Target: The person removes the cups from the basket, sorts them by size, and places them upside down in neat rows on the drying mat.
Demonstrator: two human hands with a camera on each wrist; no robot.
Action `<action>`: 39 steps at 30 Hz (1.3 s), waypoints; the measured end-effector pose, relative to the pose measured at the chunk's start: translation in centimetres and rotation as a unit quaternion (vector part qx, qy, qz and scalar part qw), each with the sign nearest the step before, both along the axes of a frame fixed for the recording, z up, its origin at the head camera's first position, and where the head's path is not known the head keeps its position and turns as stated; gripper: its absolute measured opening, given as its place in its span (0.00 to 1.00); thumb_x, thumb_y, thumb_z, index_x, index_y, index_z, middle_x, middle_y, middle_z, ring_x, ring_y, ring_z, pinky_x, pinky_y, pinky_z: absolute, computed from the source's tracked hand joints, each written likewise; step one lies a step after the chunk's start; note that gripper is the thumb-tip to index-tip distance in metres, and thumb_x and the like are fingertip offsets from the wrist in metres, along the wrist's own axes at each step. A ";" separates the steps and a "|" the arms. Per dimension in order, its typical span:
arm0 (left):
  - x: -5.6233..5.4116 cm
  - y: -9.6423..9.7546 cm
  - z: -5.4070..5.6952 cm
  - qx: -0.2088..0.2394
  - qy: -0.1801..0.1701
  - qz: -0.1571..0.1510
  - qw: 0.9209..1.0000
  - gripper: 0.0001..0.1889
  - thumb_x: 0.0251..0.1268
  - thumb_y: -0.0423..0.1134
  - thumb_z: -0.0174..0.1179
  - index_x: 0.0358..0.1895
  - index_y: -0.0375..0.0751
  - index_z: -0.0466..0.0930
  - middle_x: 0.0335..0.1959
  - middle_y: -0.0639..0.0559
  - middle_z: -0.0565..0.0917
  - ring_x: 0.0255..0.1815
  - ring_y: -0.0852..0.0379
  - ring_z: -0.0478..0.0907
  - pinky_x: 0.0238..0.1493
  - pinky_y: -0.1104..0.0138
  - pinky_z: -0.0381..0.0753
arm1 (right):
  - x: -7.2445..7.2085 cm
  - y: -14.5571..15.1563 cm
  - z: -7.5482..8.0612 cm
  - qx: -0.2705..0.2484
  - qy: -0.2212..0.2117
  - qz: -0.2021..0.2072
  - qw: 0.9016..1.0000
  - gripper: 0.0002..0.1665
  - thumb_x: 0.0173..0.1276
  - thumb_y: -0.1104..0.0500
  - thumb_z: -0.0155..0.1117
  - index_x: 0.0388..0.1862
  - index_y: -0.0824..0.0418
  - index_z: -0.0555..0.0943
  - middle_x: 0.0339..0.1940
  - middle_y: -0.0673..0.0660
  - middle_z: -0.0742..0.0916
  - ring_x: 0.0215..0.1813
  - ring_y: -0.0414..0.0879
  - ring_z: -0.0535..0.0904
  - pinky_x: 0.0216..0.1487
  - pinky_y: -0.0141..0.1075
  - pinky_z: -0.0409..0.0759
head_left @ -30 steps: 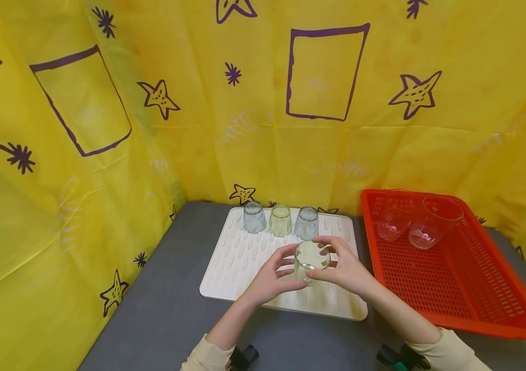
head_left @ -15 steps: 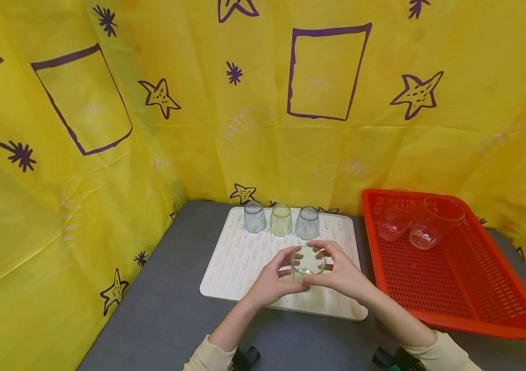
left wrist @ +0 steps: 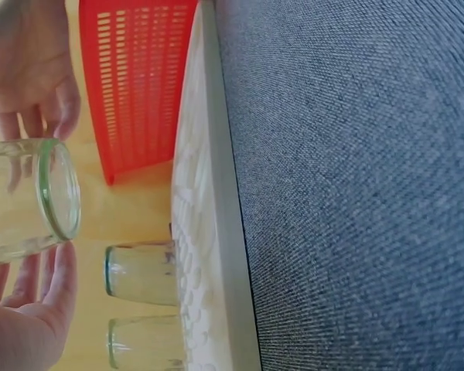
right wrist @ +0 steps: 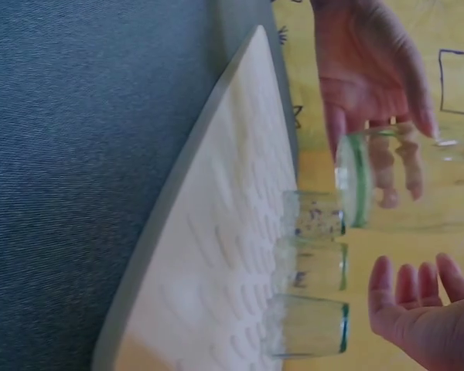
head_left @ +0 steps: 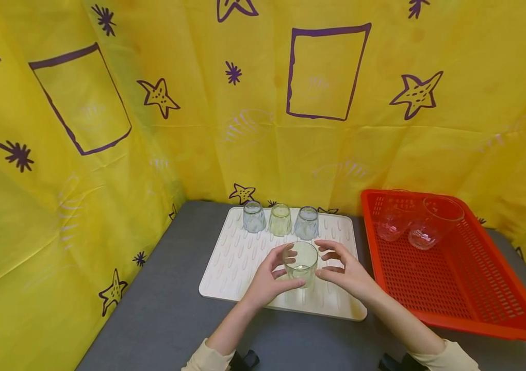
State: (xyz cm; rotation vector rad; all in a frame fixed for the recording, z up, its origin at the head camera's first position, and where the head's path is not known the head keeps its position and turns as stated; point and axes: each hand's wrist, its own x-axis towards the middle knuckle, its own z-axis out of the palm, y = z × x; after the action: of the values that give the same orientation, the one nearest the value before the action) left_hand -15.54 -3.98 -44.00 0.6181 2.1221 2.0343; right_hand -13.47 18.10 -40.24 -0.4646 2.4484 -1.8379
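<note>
A clear greenish glass tumbler (head_left: 301, 260) is held over the near part of the white ridged mat (head_left: 230, 268). My left hand (head_left: 269, 275) grips it from the left, thumb in front and fingers behind. In the right wrist view, a thick green ring shows at the tumbler's (right wrist: 425, 185) lower end. My right hand (head_left: 344, 270) is just to the right with fingers spread and loosely bent; a gap separates it from the glass in the right wrist view. Behind the tumbler, a bluish glass (head_left: 254, 217), a yellow-green glass (head_left: 280, 220) and another bluish glass (head_left: 307, 223) stand in a row.
A red perforated basket (head_left: 434, 288) stands right of the mat, with two clear glasses inside, one at left (head_left: 395, 219) and a larger one (head_left: 430, 226). The grey table (head_left: 151, 319) meets a yellow patterned cloth (head_left: 253, 154) at the back and left.
Both hands were around the tumbler before. The right hand has let go and drawn off to the right, while the left hand keeps hold and the tumbler has shifted slightly left.
</note>
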 end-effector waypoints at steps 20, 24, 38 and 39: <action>0.6 0.5 0.7 0.099 -0.044 -0.022 0.994 0.40 0.55 0.28 0.69 0.71 0.41 0.60 0.66 0.35 0.69 0.66 0.45 0.69 0.63 0.56 0.71 | 0.1 -1.4 -2.3 -0.004 -0.033 0.015 0.999 0.41 0.56 0.58 0.76 0.66 0.58 0.68 0.55 0.60 0.76 0.58 0.55 0.70 0.59 0.48 0.74; 0.7 0.6 0.6 0.104 -0.047 -0.023 0.993 0.40 0.55 0.27 0.69 0.71 0.40 0.60 0.66 0.33 0.68 0.66 0.45 0.69 0.62 0.57 0.72 | 0.1 -1.4 -2.3 -0.005 -0.033 0.011 0.999 0.38 0.56 0.58 0.76 0.65 0.57 0.69 0.56 0.61 0.77 0.59 0.56 0.70 0.59 0.50 0.74; 0.4 -0.4 0.9 0.050 -0.021 -0.043 0.998 0.41 0.56 0.35 0.71 0.72 0.43 0.59 0.67 0.43 0.70 0.67 0.48 0.68 0.64 0.53 0.70 | 0.0 -0.6 -2.2 0.063 0.019 0.002 0.998 0.39 0.52 0.57 0.79 0.61 0.62 0.72 0.52 0.57 0.78 0.52 0.51 0.76 0.53 0.44 0.78; 0.3 -0.6 1.0 0.042 -0.015 -0.042 0.998 0.41 0.55 0.35 0.72 0.72 0.42 0.60 0.67 0.44 0.70 0.66 0.48 0.68 0.63 0.55 0.71 | 0.1 -0.5 -2.1 0.072 0.029 0.002 0.997 0.39 0.52 0.56 0.79 0.60 0.62 0.72 0.52 0.56 0.78 0.51 0.50 0.76 0.52 0.42 0.79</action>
State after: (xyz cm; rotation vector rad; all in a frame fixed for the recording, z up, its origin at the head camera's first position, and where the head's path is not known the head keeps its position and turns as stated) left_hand -15.20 -4.55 -42.95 0.6721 1.9686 2.0814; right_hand -13.41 17.65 -42.31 -0.5202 2.5918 -1.6541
